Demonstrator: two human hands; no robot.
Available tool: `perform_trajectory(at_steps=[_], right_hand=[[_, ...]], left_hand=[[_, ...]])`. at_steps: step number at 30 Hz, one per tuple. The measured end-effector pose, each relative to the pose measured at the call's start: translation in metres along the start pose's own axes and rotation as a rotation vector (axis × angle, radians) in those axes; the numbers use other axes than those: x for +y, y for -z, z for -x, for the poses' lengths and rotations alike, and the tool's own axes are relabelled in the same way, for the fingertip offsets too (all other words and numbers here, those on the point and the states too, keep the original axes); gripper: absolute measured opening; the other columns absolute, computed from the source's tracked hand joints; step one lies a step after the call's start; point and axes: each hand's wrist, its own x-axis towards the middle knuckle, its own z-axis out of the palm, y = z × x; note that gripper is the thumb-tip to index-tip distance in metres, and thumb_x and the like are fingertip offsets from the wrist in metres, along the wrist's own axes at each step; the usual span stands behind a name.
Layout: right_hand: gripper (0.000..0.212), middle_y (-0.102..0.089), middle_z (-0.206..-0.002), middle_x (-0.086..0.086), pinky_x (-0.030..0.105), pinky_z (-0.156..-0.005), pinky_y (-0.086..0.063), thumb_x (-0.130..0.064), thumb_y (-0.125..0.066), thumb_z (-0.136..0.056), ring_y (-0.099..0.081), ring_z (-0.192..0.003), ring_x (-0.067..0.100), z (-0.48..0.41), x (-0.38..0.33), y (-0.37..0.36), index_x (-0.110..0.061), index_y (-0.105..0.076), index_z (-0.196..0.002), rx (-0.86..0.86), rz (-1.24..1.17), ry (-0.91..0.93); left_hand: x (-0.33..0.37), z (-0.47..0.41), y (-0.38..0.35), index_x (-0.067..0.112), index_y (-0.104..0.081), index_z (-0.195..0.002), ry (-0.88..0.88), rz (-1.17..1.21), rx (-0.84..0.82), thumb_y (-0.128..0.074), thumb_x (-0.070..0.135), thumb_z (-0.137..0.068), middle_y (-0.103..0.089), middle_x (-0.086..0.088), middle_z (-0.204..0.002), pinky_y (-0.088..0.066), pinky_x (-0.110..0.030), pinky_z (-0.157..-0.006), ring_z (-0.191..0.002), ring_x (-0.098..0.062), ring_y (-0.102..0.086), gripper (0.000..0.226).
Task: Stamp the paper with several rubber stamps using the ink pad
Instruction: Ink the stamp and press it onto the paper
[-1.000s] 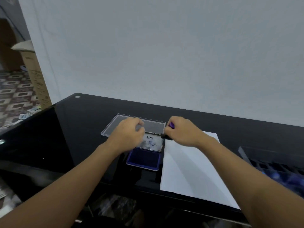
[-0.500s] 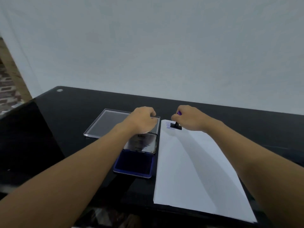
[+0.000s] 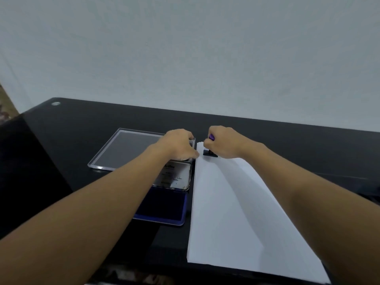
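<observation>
The right hand point(image 3: 224, 144) grips the small purple-handled black rubber stamp point(image 3: 210, 153) upright on the far left corner of the white paper sheet point(image 3: 236, 202), likely for an even print, while the left hand point(image 3: 178, 148) rests on the silver lid point(image 3: 176, 176) of the blue ink pad point(image 3: 164, 208), probably steadying it, though I cannot tell whether it grips.

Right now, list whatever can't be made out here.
Head view only:
- Stamp face and its print: hidden against the paper.
- Stamp handle: mostly covered by the right hand.
- Left hand fingertips: hidden behind its knuckles.
- Ink pad lid label: too blurred to read.
</observation>
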Motion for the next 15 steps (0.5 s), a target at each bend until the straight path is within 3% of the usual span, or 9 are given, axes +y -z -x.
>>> perform_trajectory(at_steps=[5, 12, 15], right_hand=[[0.018, -0.056, -0.087, 0.003, 0.03, -0.06, -0.039, -0.029, -0.049, -0.098, -0.048, -0.069, 0.018, -0.002, 0.0009, -0.0029, -0.018, -0.044, -0.084, -0.012, 0.012, -0.013], [0.02, -0.054, -0.085, 0.003, 0.03, -0.058, -0.038, -0.028, -0.049, -0.098, -0.047, -0.067, 0.018, -0.0036, -0.0027, -0.0066, -0.02, -0.042, -0.081, -0.014, 0.017, -0.014], [0.02, -0.053, -0.084, 0.003, 0.03, -0.057, -0.038, -0.027, -0.049, -0.098, -0.046, -0.065, 0.018, -0.0041, -0.0034, -0.0096, -0.019, -0.041, -0.081, -0.009, 0.028, -0.021]], left_hand=[[0.0014, -0.0022, -0.003, 0.015, -0.058, -0.131, 0.042, -0.013, 0.008, -0.076, 0.039, -0.076, -0.061, -0.003, -0.132, -0.051, -0.045, -0.099, -0.118, -0.024, -0.056, 0.062], [0.0018, -0.0049, -0.0033, 0.013, -0.059, -0.13, 0.063, -0.007, 0.003, -0.078, 0.043, -0.074, -0.062, -0.002, -0.124, -0.052, -0.044, -0.098, -0.119, -0.026, -0.055, 0.066], [0.0011, -0.007, -0.0041, 0.017, -0.065, -0.102, 0.076, -0.004, 0.005, -0.08, 0.046, -0.07, -0.066, 0.0, -0.098, -0.057, -0.042, -0.086, -0.1, -0.024, -0.062, 0.045]])
